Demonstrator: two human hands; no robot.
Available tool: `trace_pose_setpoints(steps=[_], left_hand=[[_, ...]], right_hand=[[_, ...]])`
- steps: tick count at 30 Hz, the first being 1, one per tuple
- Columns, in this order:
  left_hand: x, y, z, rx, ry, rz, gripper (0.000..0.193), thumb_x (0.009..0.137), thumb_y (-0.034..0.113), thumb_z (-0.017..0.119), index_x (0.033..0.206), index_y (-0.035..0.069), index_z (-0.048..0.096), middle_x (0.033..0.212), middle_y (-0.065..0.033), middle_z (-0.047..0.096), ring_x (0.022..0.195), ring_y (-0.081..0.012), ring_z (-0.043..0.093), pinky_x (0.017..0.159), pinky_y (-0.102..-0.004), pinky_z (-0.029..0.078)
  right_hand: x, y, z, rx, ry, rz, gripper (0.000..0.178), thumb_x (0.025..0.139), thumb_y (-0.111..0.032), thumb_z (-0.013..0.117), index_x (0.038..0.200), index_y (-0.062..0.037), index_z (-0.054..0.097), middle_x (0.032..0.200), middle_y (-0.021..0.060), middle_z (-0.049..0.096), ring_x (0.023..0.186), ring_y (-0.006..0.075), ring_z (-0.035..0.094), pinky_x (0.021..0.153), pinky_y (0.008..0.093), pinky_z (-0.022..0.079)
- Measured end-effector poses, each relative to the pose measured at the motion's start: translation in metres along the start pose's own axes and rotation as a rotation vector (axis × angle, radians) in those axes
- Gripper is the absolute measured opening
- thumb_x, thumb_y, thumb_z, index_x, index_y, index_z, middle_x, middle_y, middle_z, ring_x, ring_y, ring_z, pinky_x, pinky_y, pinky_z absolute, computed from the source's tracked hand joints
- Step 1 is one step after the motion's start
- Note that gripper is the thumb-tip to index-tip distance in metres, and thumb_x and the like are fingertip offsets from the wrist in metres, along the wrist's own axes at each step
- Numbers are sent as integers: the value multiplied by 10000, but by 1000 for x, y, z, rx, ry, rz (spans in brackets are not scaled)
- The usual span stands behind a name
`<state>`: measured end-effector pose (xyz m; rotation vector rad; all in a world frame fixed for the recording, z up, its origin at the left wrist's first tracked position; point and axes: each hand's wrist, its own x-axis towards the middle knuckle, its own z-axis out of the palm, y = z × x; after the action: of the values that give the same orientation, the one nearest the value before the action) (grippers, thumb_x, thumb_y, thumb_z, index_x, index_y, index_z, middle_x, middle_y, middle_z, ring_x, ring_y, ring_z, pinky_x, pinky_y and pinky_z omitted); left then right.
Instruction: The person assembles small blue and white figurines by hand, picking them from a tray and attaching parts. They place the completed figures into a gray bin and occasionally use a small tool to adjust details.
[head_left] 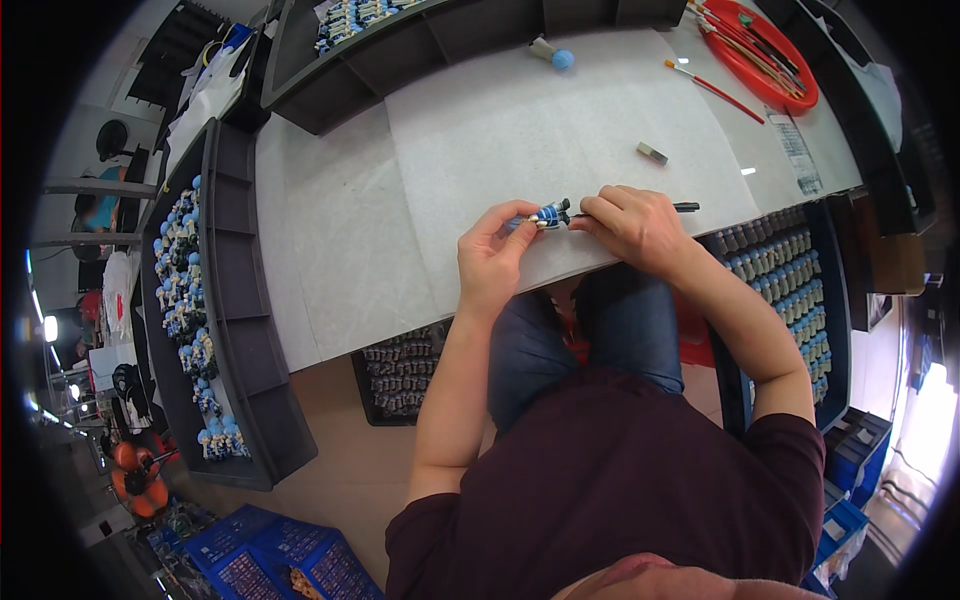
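Note:
In my left hand (490, 260), thumb and fingers pinch a small painted figurine (547, 216) in blue, white and black, lying on its side above the near part of the table. My right hand (640, 230) is closed round a black marker pen (686, 207), whose tip end points at the figurine's dark end. Whether the tip touches it is too small to tell. Beyond my hands, a short grey and white block (652, 153) lies on the white sheet (480, 130). Farther back lies a small piece with a round light-blue end (562, 60).
A red oval tray (735, 60) of brushes stands at the far right, beside a loose red-handled brush (715, 90). Dark crates of blue figurines flank the table: a left crate (235, 300), a back crate (480, 35) and a right crate (838, 330). Blue bins (270, 550) sit lower left.

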<state>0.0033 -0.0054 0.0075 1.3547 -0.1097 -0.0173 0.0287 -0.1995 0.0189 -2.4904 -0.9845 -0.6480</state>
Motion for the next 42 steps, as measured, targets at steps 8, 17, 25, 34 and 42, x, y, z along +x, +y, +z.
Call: trace_pose_setpoints(steps=[8, 17, 25, 34, 42], left_hand=[[0, -1, -1, 34, -18, 22, 181, 803, -86, 530, 943, -11, 617, 912, -52, 602, 819, -100, 546, 756, -225, 463], [2, -2, -2, 50, -33, 34, 138, 808, -78, 533, 904, -7, 603, 883, -32, 578, 794, -93, 533, 726, -223, 452], [1, -3, -2, 42, -26, 28, 141, 804, -82, 535, 899, -6, 607, 882, -34, 583, 793, -93, 533, 722, -222, 452], [1, -2, -2, 18, -20, 11, 145, 800, -85, 535, 896, -6, 610, 875, -33, 590, 782, -94, 540, 725, -222, 459], [1, -1, -3, 7, -26, 2, 144, 800, -85, 534, 900, -11, 607, 874, -41, 594, 784, -99, 555, 729, -230, 476]], right_hand=[[-1, -1, -1, 18, -22, 24, 217, 733, -270, 651, 691, -94, 531, 605, 33, 509, 536, 195, 564, 434, 307, 425], [0, -3, -4, 43, -56, 25, 209, 742, -253, 647, 687, -89, 530, 605, 31, 523, 552, 201, 568, 448, 316, 432], [0, -4, -4, 54, -36, 12, 199, 736, -236, 650, 674, -89, 533, 600, 30, 532, 546, 197, 569, 449, 310, 435], [-3, -5, -1, 60, -7, 57, 182, 715, -220, 667, 677, -91, 545, 601, 37, 546, 543, 199, 577, 443, 306, 437], [-3, -6, -2, 75, -18, 38, 173, 718, -214, 663, 680, -93, 545, 596, 35, 546, 538, 196, 575, 441, 306, 431]])
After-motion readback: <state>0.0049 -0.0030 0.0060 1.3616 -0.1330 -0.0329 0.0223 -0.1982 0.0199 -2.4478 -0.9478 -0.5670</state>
